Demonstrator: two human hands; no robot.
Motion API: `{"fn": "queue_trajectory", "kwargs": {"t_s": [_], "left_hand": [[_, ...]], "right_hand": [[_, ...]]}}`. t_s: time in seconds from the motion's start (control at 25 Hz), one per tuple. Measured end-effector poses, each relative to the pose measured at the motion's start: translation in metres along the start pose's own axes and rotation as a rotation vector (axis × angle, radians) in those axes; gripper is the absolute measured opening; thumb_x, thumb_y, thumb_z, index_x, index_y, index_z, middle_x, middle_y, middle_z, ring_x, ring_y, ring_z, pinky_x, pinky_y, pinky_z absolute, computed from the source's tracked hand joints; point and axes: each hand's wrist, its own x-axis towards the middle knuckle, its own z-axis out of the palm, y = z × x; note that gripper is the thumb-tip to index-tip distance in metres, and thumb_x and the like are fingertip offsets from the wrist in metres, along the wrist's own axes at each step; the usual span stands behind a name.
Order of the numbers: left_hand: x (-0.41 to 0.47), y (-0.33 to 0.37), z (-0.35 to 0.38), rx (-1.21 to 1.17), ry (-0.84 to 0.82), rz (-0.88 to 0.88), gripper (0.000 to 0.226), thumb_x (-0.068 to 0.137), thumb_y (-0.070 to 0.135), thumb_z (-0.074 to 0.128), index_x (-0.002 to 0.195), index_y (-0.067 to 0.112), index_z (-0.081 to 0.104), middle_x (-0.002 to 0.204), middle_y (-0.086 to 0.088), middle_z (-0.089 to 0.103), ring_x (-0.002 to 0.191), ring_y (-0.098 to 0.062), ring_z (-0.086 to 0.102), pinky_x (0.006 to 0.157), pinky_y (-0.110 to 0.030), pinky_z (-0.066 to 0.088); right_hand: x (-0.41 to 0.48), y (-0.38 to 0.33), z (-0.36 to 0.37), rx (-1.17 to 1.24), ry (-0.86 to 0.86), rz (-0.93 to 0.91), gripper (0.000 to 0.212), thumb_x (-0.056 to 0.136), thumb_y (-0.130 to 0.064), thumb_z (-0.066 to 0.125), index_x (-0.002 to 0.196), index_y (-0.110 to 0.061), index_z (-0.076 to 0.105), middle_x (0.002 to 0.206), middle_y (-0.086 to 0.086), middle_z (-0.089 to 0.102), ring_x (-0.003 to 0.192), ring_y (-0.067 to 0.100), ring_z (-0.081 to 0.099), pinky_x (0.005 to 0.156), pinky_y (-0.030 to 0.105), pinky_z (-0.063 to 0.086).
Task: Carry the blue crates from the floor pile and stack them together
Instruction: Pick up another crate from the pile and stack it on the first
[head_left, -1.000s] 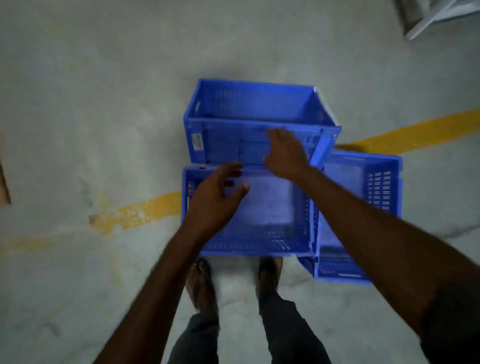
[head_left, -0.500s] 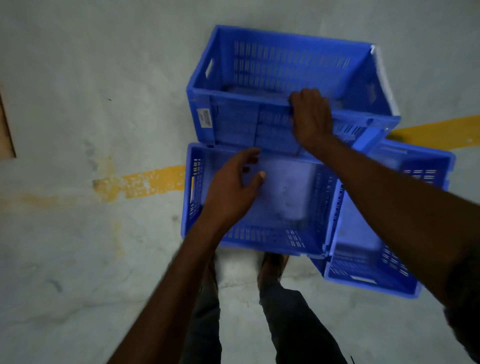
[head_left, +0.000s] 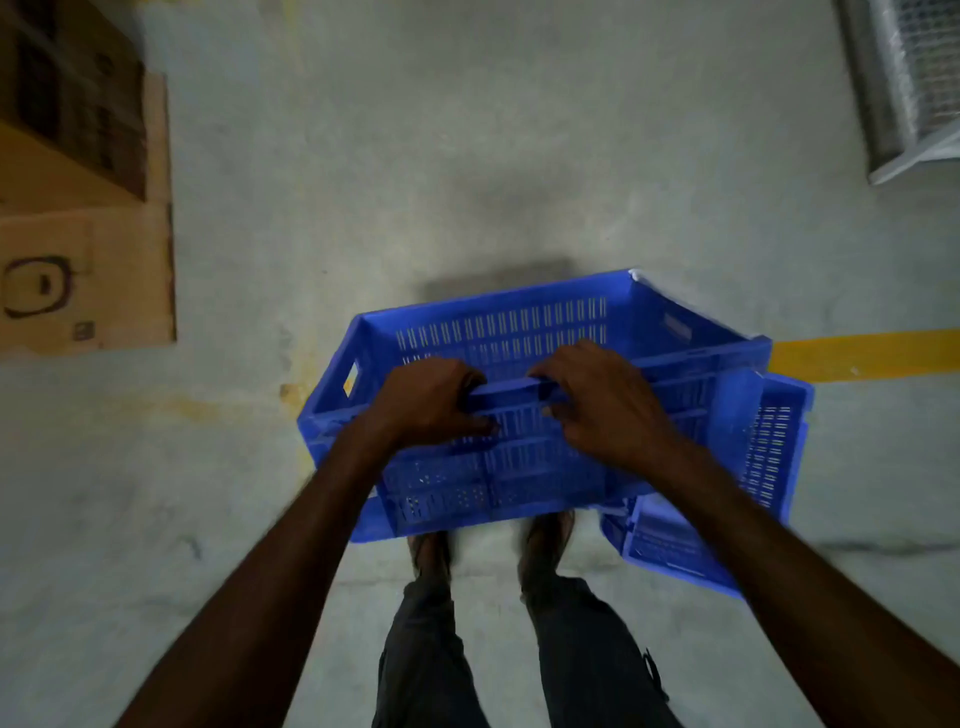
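A blue slotted crate (head_left: 519, 322) is tilted up in front of me, its open top facing away. My left hand (head_left: 431, 400) and my right hand (head_left: 602, 405) both grip its near long rim, side by side. This crate covers another crate that sat right under it, so I cannot see that one. A second blue crate (head_left: 763, 447) lies on the floor at the right, partly behind the held crate and my right forearm.
Cardboard boxes (head_left: 83, 223) stand at the left edge. A white metal rack (head_left: 914, 88) fills the top right corner. A yellow floor line (head_left: 862, 353) runs right of the crates. My feet (head_left: 540, 540) stand just below the held crate on grey concrete.
My left hand went from hovering over the near crate to gripping the far crate's rim beside my right hand. The crate has been drawn toward me and tipped up.
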Motion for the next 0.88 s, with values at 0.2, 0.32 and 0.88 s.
{"fn": "queue_trajectory", "kwargs": {"t_s": [0.2, 0.32, 0.88], "left_hand": [[-0.123, -0.015, -0.048, 0.012, 0.08, -0.083, 0.05, 0.072, 0.067, 0.067, 0.075, 0.019, 0.056, 0.074, 0.005, 0.062, 0.076, -0.019, 0.061, 0.065, -0.035, 0.05], [-0.224, -0.037, -0.037, 0.135, 0.169, -0.174, 0.048, 0.076, 0.067, 0.061, 0.081, 0.02, 0.057, 0.089, 0.0, 0.069, 0.091, -0.026, 0.066, 0.067, -0.033, 0.044], [-0.689, -0.219, 0.064, 0.045, 0.611, -0.771, 0.034, 0.08, 0.055, 0.058, 0.1, 0.028, 0.068, 0.089, -0.003, 0.074, 0.09, -0.027, 0.068, 0.064, -0.032, 0.048]], "right_hand": [[0.033, -0.077, -0.068, -0.139, -0.554, -0.031, 0.05, 0.06, -0.056, 0.084, 0.093, -0.027, 0.061, 0.094, 0.0, 0.067, 0.093, 0.024, 0.063, 0.066, 0.032, 0.039], [0.028, -0.16, -0.05, -0.155, -0.518, -0.24, 0.033, 0.069, -0.045, 0.079, 0.088, -0.022, 0.065, 0.09, 0.004, 0.07, 0.09, 0.029, 0.065, 0.066, 0.034, 0.042], [-0.017, -0.645, 0.074, -0.347, -0.118, -0.761, 0.032, 0.072, -0.047, 0.074, 0.094, -0.025, 0.067, 0.087, 0.001, 0.073, 0.09, 0.027, 0.069, 0.07, 0.033, 0.048]]}}
